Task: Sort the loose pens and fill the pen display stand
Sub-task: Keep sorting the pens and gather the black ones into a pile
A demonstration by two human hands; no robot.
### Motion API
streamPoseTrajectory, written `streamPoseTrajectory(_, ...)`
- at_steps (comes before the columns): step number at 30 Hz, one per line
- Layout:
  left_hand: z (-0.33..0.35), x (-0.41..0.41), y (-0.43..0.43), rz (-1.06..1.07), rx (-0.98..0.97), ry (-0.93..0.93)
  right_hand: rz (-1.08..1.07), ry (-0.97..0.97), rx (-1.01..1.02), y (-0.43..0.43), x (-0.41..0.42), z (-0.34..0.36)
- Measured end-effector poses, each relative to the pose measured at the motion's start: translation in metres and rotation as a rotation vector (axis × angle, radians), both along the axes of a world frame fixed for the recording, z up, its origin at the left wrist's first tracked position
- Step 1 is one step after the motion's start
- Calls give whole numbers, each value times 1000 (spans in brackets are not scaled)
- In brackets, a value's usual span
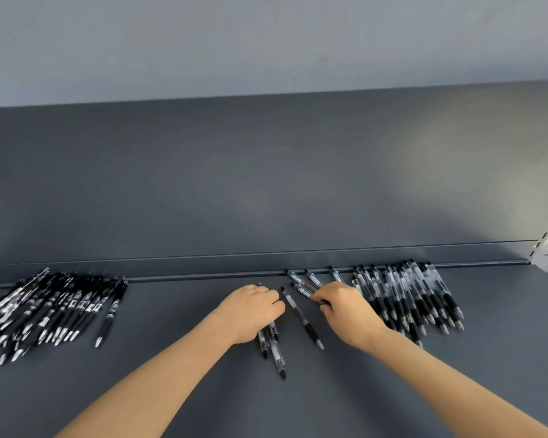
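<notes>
Under the left hand point(253, 311), curled fingers point(275, 306) cover several pens point(275, 350).

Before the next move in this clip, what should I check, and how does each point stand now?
1. Left hand grips the pen bundle: ok.
2. Right hand has a firm hold on the loose pens: cannot tell.
3. Single pen lies free between the hands: ok.
4. Black pen pile and clear pen pile lie well apart: ok.
5. Pen display stand in view: not ok.
</notes>
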State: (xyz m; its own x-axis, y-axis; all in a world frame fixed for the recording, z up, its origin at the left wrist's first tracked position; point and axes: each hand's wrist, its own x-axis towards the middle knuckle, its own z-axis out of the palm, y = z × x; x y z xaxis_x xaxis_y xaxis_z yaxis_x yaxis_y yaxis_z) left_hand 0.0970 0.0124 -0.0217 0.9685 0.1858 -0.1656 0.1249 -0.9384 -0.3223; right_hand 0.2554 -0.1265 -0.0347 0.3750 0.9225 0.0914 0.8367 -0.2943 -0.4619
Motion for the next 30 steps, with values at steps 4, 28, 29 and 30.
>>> streamPoseTrajectory(4, 0, -7, 3, 30, 7, 19, 9, -12, 16, 0, 5, -1)
streamPoseTrajectory(28, -2, 38, -19, 978, -1280, -500, 95, -172, -198, -9, 21, -5)
streamPoseTrajectory(29, -3, 45, -21, 988, -1298, -522, 100, -159, -186, -12, 22, -5)
streamPoseTrajectory(30, -3, 51, -23, 998, -1301, -543, 93, -141, -175, -14, 22, -4)
